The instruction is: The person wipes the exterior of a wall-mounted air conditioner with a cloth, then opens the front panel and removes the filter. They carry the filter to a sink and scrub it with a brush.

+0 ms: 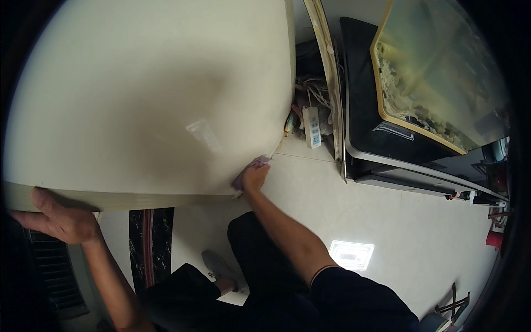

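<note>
A big, smooth cream-white panel point(145, 124), possibly the side of an appliance or cabinet, fills the upper left, with a shadow across it. My right hand point(256, 176) presses a crumpled purple-grey cloth point(240, 180) against the panel's lower right corner, near the floor. The cloth is partly hidden by my fingers and a little blurred. At far left my left hand point(68, 222) rests against the panel's greenish-beige edge point(137, 201), thumb and finger spread. Its other fingers are hard to make out.
A white power strip point(312, 126) and tangled cables point(317, 89) sit in the gap right of the panel. Beyond stands a black cabinet point(361, 124) carrying a fish tank point(435, 79). Below lie pale floor tiles point(373, 216) and a dark marble-patterned strip point(164, 245). A folding stool point(454, 305) is lower right.
</note>
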{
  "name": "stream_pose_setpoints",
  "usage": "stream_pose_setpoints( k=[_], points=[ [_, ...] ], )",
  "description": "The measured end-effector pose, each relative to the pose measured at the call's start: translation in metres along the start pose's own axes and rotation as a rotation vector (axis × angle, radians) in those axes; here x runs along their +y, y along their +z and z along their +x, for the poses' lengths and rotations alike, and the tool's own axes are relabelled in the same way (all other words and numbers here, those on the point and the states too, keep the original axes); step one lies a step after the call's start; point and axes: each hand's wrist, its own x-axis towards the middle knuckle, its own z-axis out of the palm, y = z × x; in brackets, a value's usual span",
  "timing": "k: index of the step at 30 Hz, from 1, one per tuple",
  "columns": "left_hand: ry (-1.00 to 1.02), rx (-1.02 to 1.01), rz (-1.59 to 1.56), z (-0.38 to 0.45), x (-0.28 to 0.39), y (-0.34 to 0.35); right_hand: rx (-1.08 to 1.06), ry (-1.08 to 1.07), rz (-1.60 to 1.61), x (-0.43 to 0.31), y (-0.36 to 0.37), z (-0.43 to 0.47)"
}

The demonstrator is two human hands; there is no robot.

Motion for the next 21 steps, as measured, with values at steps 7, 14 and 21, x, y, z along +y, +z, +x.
stream_pose_setpoints(
  k=[7, 14, 21],
  points=[
    [-0.044, 0.005, -0.033, -0.005, -0.026, -0.014, 0.061, 0.076, -0.05, -0.031, -0.003, 0.022],
    [-0.051, -0.003, -0.112, 0.0, -0.013, -0.006, 0.066, 0.278, 0.105, -0.04, 0.013, 0.178],
    [-0.129, -0.007, 0.058, -0.003, 0.011, 0.003, 0.101, 0.084, 0.638, -0.126, 0.001, 0.215]
  ],
)
